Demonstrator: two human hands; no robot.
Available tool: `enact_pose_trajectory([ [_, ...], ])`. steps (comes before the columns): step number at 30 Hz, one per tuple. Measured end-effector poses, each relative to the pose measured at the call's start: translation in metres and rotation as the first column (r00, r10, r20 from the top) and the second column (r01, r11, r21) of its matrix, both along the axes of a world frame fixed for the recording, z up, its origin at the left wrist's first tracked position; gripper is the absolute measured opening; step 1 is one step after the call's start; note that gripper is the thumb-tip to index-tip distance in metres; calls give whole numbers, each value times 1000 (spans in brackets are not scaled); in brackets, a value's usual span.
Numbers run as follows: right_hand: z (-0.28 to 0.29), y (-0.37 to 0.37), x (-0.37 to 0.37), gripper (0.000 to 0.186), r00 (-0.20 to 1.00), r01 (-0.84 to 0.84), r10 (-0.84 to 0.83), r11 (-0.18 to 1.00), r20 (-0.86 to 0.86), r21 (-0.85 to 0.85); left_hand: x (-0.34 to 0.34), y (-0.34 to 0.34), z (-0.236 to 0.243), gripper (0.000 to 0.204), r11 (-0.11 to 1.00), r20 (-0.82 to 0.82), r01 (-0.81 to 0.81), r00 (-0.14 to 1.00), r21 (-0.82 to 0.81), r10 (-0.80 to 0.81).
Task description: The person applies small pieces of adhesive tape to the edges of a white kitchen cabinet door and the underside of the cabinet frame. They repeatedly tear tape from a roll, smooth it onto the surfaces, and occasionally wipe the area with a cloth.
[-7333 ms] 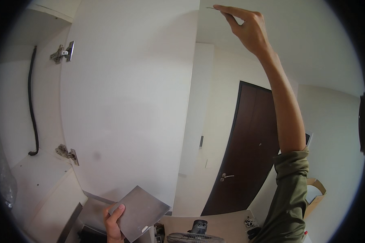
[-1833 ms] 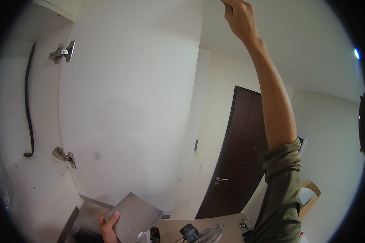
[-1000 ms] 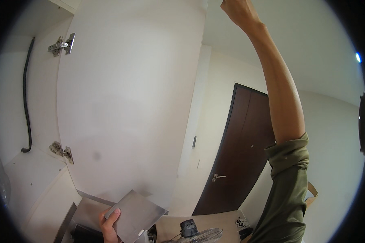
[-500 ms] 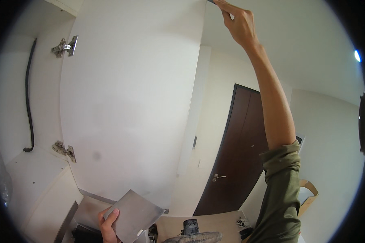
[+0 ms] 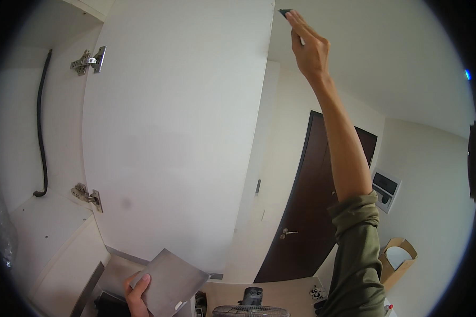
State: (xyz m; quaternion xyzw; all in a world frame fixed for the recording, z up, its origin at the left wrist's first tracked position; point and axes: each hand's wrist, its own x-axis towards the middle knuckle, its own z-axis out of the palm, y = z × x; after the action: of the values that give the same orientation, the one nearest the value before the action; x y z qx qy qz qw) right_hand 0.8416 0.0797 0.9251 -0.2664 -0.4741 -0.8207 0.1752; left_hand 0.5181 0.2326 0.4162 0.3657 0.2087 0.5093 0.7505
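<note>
My right hand (image 5: 310,50) is raised high, just beyond the free edge of a white cabinet door (image 5: 169,132). Its fingers are pressed around a thin dark green pad (image 5: 284,12), of which only a corner shows, a little apart from the door's edge. Low in the view, my left hand (image 5: 137,293) grips a flat grey rectangular piece (image 5: 175,282) by its left side, thumb on the face towards me. Two metal hinges, an upper one (image 5: 88,61) and a lower one (image 5: 87,197), join the swung-out door to the white cabinet (image 5: 63,227).
A black cable (image 5: 40,121) runs down inside the cabinet. Below stands a fan (image 5: 252,306). Farther off are a dark brown door (image 5: 296,222) with a lever handle, a wall panel (image 5: 385,189) and an opened cardboard box (image 5: 399,261).
My right hand has come down slightly and off the door's edge, so the pad's green corner now shows. My left hand still holds the grey piece. The whole view has shifted a little.
</note>
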Motion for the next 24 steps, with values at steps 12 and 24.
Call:
enact_pose_trajectory([
  [12, 37, -10, -33, 33, 982, 138, -159, 971, -99, -196, 6, -2, 5, 38, 999, 6, 24, 1000, 27, -24],
  [24, 21, -29, -47, 32, 968, 131, -164, 976, -191, -174, 2, -8, -1, 42, 1000, -10, -1, 1000, -11, 1],
])
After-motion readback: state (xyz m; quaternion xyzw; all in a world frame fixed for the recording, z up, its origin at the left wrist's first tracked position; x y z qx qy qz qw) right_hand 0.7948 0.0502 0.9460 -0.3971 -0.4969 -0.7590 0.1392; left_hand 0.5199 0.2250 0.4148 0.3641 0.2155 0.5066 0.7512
